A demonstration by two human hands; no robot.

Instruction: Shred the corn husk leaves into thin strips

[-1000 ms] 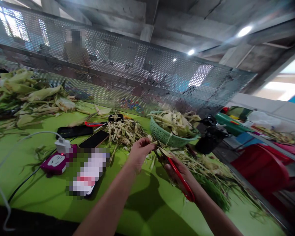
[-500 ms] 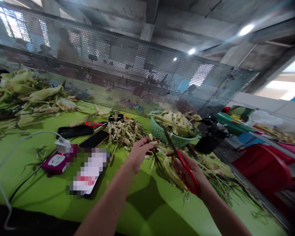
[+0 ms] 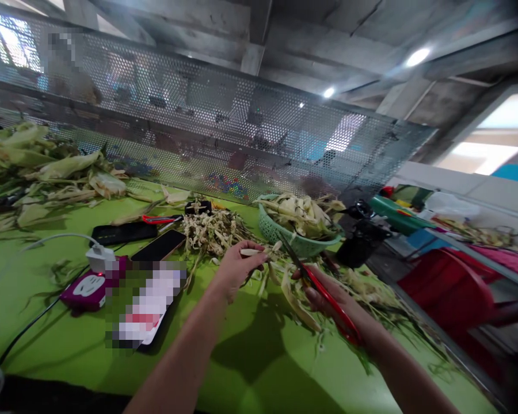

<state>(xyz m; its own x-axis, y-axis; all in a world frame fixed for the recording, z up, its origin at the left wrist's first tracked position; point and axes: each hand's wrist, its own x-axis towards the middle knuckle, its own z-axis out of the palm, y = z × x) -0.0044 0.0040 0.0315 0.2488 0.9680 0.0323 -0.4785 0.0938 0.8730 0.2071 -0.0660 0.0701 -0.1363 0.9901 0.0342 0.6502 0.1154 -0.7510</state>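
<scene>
My left hand (image 3: pixel 235 270) is closed, pinching a pale corn husk strip (image 3: pixel 251 252) between thumb and fingers. My right hand (image 3: pixel 328 302) grips red-handled scissors (image 3: pixel 323 292), whose dark blades point up and away beside the strip. I cannot tell whether the blades are apart. Just beyond both hands stands a green plastic basket (image 3: pixel 276 234) heaped with corn husks (image 3: pixel 306 214). To the left of it lies a pile of small knotted husk pieces (image 3: pixel 216 230). Loose husk strips (image 3: pixel 296 299) are on the green table below my hands.
Several phones lie on the left, including a dark phone (image 3: pixel 159 247) and a lit, blurred phone (image 3: pixel 155 305). A purple power strip (image 3: pixel 84 290) holds a white charger (image 3: pixel 100 259). More husks (image 3: pixel 47 167) are heaped far left. A perforated screen (image 3: pixel 190 126) runs behind; a red chair (image 3: pixel 449 287) stands right.
The husk strip has turned in my left fingers and now extends leftward over the hand. My right hand and the scissors have tilted slightly. The whole view has shifted a little.
</scene>
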